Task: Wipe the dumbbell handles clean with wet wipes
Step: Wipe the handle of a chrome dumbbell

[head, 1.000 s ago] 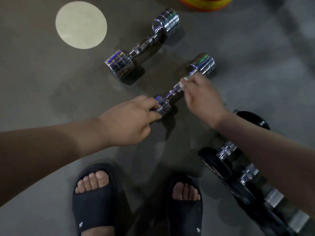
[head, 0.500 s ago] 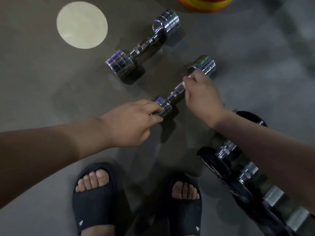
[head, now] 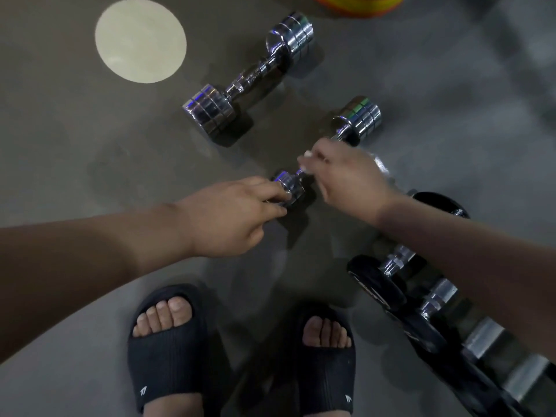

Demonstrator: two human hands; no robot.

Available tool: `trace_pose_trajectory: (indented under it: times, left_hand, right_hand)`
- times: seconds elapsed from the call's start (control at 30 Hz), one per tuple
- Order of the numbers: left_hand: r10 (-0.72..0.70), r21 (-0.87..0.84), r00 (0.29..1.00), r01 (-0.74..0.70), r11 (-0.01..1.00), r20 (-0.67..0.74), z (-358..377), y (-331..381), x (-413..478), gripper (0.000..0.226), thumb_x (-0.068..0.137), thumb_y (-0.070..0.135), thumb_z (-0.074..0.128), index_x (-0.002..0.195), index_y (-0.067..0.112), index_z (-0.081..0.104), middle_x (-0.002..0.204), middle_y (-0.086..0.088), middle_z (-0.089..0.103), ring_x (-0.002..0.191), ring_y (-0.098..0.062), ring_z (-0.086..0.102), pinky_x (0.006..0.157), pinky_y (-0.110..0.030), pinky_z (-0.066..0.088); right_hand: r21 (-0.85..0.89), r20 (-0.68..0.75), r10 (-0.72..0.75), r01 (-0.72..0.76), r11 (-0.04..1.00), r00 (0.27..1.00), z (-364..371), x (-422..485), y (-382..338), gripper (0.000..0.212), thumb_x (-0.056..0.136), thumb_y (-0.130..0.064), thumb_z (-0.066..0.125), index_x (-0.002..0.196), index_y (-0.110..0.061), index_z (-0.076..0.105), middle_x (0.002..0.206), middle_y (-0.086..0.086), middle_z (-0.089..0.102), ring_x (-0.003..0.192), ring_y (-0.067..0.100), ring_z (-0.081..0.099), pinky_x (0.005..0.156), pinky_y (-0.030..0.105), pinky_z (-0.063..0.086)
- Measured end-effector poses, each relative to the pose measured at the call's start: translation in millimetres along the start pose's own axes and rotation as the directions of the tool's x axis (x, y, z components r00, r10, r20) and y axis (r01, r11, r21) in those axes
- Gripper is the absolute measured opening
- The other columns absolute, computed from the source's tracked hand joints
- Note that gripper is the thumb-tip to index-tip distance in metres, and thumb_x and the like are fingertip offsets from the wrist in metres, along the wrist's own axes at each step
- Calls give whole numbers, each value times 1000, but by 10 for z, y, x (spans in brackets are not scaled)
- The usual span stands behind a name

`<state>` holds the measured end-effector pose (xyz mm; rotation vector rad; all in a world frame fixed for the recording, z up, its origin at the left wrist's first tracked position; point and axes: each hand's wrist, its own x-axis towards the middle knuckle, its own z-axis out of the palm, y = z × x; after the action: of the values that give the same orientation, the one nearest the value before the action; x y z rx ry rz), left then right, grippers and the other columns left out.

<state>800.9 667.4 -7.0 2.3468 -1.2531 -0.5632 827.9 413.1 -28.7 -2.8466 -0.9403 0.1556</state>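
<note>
Here the near chrome dumbbell [head: 358, 120] is lying on the grey floor [head: 451, 152], just ahead of the person's feet. Its long axis is running diagonally, the smaller-looking head [head: 289, 188] pointing toward the lower left and the other head pointing to the upper right. The left hand [head: 231, 218] is reaching in from the left, its grip closing over that nearer head, fingertips curling onto the chrome. The right hand [head: 346, 182] is coming in from the right, its grip wrapping round the handle and hiding nearly all of it; white slivers of a wet wipe [head: 307, 154] are showing at the fingertips.

A second chrome dumbbell [head: 249, 76] is lying farther off, apart from the first and roughly parallel to it. A pale round disc [head: 140, 40] is sitting on the floor to its left. Black dumbbells [head: 379, 288] are lying under the right forearm. Both feet are wearing black slides [head: 168, 356].
</note>
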Motion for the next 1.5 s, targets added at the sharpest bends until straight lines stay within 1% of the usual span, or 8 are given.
trace_pose_trajectory:
  times: [0.1,0.27,0.43,0.6,0.77,1.07,1.2,1.5]
  left_hand:
    - [5,-9,1000,-5,1000,2,9,6,-3,53,80,24,40,121,12,71,134,-7,60,116,-30,60,99,-37,52]
    - [29,-17,999,-29,999,26,-2,-13,43,50,81,25,40,117,14,73,134,-4,61,118,-27,58,101,-37,50]
    - [32,-40,999,-31,999,19,-4,0,67,47,82,27,39,111,16,74,135,1,61,120,-24,57,97,-36,52]
    - [37,-37,998,-35,999,41,46,19,86,48,82,28,38,112,16,73,135,1,60,121,-23,55,98,-37,51]
    - [27,-48,998,-24,999,58,72,97,31,50,79,30,37,108,15,76,133,-3,62,123,-26,58,97,-39,53]
    - [-56,-21,997,58,998,59,-18,185,7,48,78,29,39,107,17,75,124,-2,64,113,-27,60,93,-41,54]
    - [-132,-3,988,133,991,76,-75,259,62,46,81,29,41,112,20,74,126,2,63,116,-24,58,94,-40,51]
    - [-213,5,965,215,977,151,-255,420,168,53,78,30,39,116,17,73,122,-4,65,114,-27,59,97,-39,49]
  right_hand:
    - [-27,-75,252,-255,967,965,-23,55,207,25,90,-11,59,113,-9,67,101,14,55,84,38,57,63,45,54]
    - [119,54,-66,59,991,996,17,-55,-97,28,91,-8,57,116,-8,69,100,12,57,81,34,59,60,38,51]
    - [36,-26,176,-175,984,984,6,26,88,24,87,-8,63,109,-12,70,100,11,54,83,35,56,59,44,53]
    - [110,22,-27,24,994,999,66,-90,-105,28,92,-13,51,113,-10,69,101,12,56,83,35,58,62,40,52]
    - [149,-82,286,-272,951,955,47,-119,142,32,97,-18,48,118,-8,70,101,15,54,83,35,58,67,42,54]
    - [683,433,700,-713,156,568,-190,-6,15,20,95,-4,53,102,-23,58,76,4,63,43,6,55,41,19,44]
    - [620,180,799,-697,361,573,-153,11,59,18,87,-16,64,75,-28,57,78,-7,64,73,22,69,71,39,60]
    - [501,84,603,-557,662,793,-110,-201,-107,10,87,-17,70,96,-14,69,105,7,59,90,22,60,81,27,44]
